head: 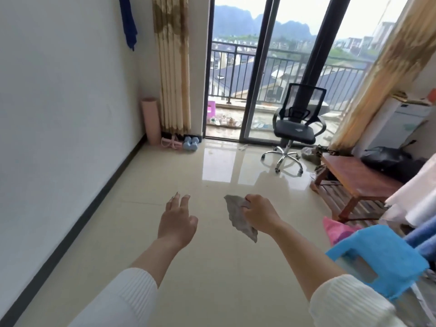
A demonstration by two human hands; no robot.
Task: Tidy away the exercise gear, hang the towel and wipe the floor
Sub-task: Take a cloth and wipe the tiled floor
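My right hand [258, 214] grips a crumpled grey cloth [238, 217] above the glossy beige tile floor [212, 267]. My left hand [177, 220] hovers beside it with fingers spread and holds nothing. A blue towel [128, 22] hangs high on the left wall. In the far left corner a rolled pink mat [151, 121] stands upright. Beside the mat lie a pink pull exerciser [171, 142] and two light blue dumbbells [190, 143].
A black office chair [296, 128] stands by the sliding balcony door. A low wooden table [354, 180] sits at the right, with a blue plastic stool [377, 260] and a pink bag [337, 230] nearer me. Curtains hang at both sides of the door.
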